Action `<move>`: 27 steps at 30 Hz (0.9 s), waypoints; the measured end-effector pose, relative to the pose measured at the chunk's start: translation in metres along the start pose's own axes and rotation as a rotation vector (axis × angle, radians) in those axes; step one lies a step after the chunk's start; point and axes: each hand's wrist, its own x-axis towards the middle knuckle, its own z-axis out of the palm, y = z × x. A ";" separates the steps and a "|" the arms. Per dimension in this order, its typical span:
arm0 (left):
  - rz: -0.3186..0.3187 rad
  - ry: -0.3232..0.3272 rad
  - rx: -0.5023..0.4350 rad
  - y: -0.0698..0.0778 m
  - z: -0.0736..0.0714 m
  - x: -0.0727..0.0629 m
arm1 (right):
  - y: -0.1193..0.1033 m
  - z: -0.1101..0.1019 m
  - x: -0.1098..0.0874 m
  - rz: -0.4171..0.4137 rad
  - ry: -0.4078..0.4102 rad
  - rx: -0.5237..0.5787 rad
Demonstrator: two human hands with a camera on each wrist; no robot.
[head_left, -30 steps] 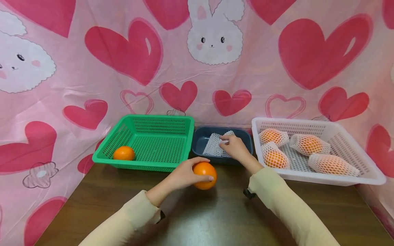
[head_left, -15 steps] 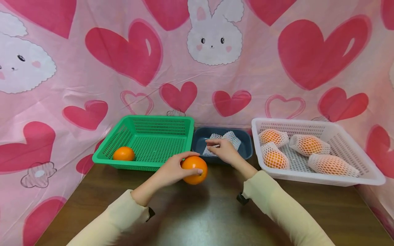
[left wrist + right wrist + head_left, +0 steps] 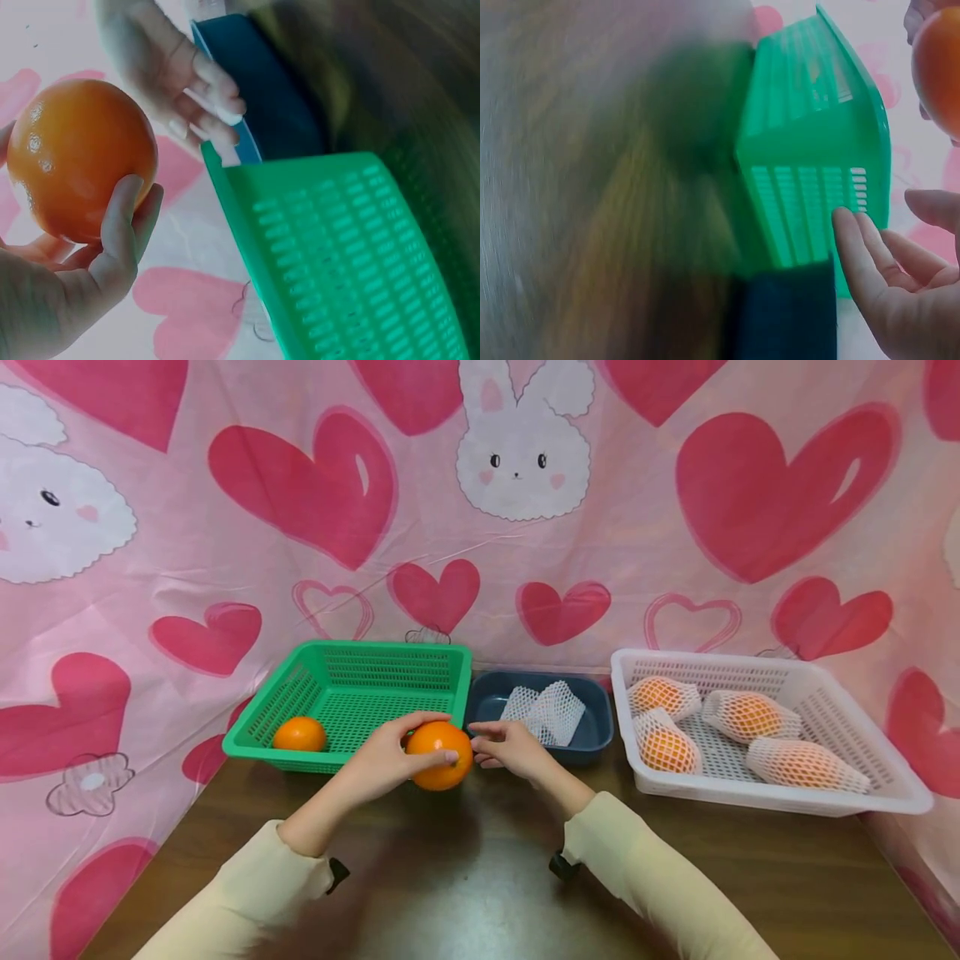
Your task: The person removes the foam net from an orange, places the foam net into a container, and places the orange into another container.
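My left hand grips a bare orange, thumb across its near side and fingers over its top. In the head view the orange overlaps the near right corner of the green basket. My right hand is just to the right of the orange, fingers pointing at it and loosely bent, with nothing in them. The left wrist view shows the orange apart from that hand's fingers. In the right wrist view, the right hand's fingers overlap the green basket's wall.
Another bare orange lies in the green basket's near left corner. A dark blue tray in the middle holds white foam nets. On the right, a white basket contains several net-wrapped oranges. A patterned cloth hangs behind.
My left hand has carried the orange leftward and slightly up toward the green basket. My right hand has left the foam nets in the blue tray and moved left, close to the orange.
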 end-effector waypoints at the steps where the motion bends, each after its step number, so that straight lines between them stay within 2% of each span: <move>1: 0.003 0.001 0.003 0.000 -0.002 0.000 | 0.001 0.002 0.000 0.011 -0.008 0.028; 5: 0.011 0.013 0.009 -0.002 -0.012 -0.001 | 0.004 0.013 0.003 0.070 -0.026 0.150; 10: 0.012 0.043 0.010 -0.005 -0.023 -0.002 | 0.006 0.024 0.006 0.102 -0.032 0.318; 19: -0.021 0.104 0.049 -0.018 -0.036 0.003 | 0.009 0.035 0.013 0.191 0.034 0.633; 23: -0.042 0.138 0.067 -0.024 -0.042 0.007 | 0.012 0.037 0.015 0.195 0.047 0.697; 27: -0.071 0.165 0.086 -0.032 -0.050 0.011 | 0.014 0.039 0.016 0.193 0.061 0.713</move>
